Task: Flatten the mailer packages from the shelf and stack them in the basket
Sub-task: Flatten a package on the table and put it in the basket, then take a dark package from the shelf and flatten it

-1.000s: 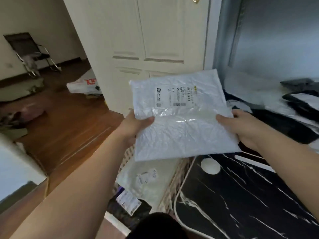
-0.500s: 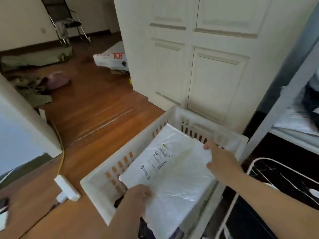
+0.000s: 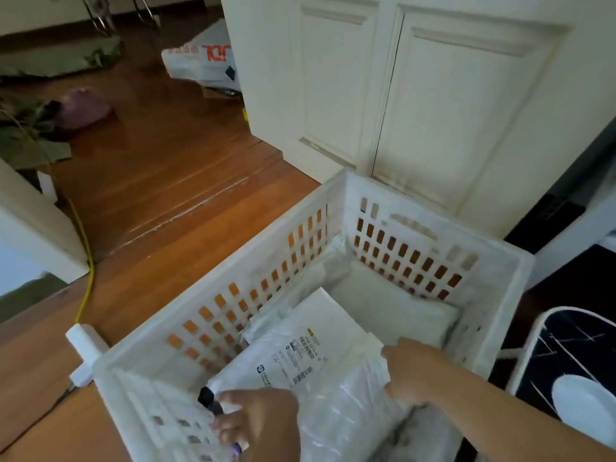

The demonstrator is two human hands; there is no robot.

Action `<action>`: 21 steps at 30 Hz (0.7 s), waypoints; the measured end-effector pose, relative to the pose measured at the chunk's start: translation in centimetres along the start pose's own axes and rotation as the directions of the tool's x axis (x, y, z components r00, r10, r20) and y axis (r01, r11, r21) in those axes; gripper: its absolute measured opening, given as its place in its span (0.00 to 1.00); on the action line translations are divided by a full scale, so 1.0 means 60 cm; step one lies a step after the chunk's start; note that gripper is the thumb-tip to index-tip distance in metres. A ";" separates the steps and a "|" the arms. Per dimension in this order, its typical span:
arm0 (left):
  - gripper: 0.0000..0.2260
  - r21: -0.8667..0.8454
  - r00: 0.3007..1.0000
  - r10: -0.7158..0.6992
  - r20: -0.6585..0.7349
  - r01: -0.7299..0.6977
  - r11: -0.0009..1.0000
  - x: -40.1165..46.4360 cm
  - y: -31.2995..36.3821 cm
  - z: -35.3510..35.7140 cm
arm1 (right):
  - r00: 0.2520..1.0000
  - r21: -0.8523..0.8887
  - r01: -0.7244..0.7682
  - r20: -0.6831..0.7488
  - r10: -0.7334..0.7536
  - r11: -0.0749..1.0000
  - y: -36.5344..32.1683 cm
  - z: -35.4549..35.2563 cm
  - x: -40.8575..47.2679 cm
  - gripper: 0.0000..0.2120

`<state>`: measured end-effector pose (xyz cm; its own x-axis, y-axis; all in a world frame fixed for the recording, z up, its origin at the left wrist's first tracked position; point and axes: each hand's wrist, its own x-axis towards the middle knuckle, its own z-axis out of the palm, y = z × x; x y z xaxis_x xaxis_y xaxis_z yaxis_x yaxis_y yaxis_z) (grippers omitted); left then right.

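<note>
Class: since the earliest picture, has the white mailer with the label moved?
Yes. The white mailer went down from the air into the basket, both hands on it.

Wooden floor (image 3: 173,181) bears the white basket (image 3: 500,295) and a printed bag (image 3: 203,61).

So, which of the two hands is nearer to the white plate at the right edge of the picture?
Right. The right hand holds the mailer's right edge, on the side of the white plate. The left hand is at the basket's near-left corner, farther away.
</note>
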<state>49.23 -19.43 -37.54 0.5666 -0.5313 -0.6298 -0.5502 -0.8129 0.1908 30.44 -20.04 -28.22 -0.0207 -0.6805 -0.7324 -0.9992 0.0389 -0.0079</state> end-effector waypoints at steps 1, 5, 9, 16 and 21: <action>0.43 0.091 0.999 0.036 0.020 -0.038 0.995 -0.012 0.005 0.007 | 1.000 -0.012 0.003 -0.009 -0.003 1.000 0.003 0.000 0.005 0.21; 0.49 0.347 0.869 0.421 0.258 -0.490 0.799 -0.055 0.041 0.051 | 0.997 -0.018 0.008 -0.083 -0.009 1.000 0.017 -0.013 0.018 0.15; 0.47 0.434 0.734 0.521 0.435 -0.678 0.594 -0.044 0.036 0.101 | 0.985 -0.052 0.022 -0.170 -0.031 0.998 0.035 -0.037 0.007 0.18; 0.44 0.499 0.778 0.414 0.472 -0.623 0.602 -0.020 0.045 0.110 | 0.962 -0.185 0.021 -0.263 -0.070 0.983 0.081 -0.055 -0.029 0.17; 0.36 0.542 0.753 0.442 0.487 -0.658 0.523 -0.040 0.084 0.066 | 0.961 -0.173 0.025 -0.266 -0.071 0.985 0.090 -0.067 -0.076 0.19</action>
<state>42.67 -21.35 -38.06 -0.1151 -0.6435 -0.7567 -0.9930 0.0532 0.1057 25.03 -19.65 -22.20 0.0418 -0.8517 -0.5224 -0.9903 -0.1047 0.0915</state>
